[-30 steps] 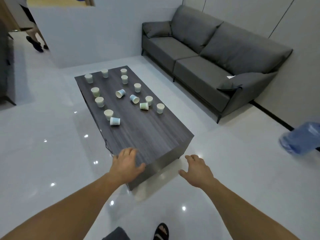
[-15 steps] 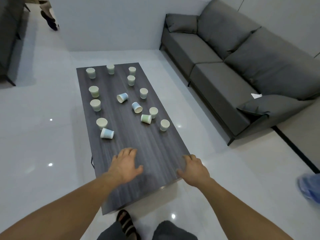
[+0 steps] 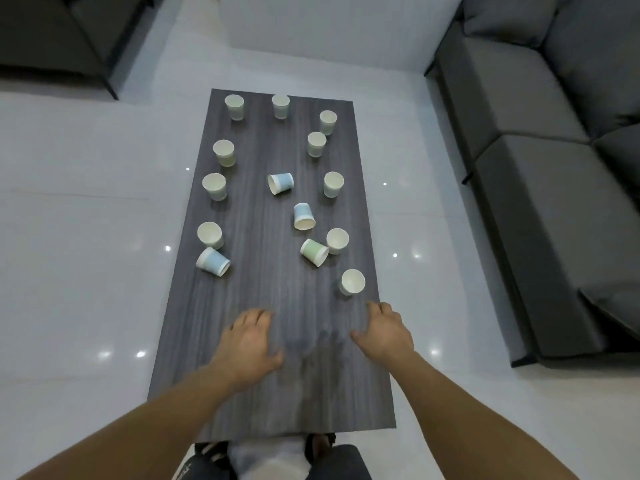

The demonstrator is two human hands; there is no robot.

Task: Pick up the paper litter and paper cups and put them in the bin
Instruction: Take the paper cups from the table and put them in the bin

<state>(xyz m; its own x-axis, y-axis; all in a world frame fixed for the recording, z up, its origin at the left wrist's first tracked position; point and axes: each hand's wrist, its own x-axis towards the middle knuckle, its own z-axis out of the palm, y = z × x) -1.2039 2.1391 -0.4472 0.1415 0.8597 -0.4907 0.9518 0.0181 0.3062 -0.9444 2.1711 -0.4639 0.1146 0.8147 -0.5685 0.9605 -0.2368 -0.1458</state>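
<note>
Both hands were held empty over the near end of the dark wood-grain worktop (image 3: 277, 403), the left hand (image 3: 250, 342) with fingers spread and loose, the right hand (image 3: 385, 332) likewise relaxed, and nothing was gripped by either. Just beyond the right hand an upright white cup (image 3: 352, 282) was seen, and it was judged the easiest first pick. Farther left a blue cup (image 3: 212, 260) lay tipped on its side just beside an upright one (image 3: 210, 234). The step in hand was judged to be the first reach, with no cup yet collected. It would be done well if each cup were pinched lightly at the rim, thin paper walls being easily crushed, and if the upright cups were nested into a stack so that fewer trips were needed. The tipped cups, liable to roll, were best steadied before being lifted. Fourteen paper cups were counted across the worktop: ten upright and four on their sides, three of those blue and one green (image 3: 314, 251). No loose paper litter could be made out, and no bin was in view. A grey sofa (image 3: 554, 168) was seen along the right.
</note>
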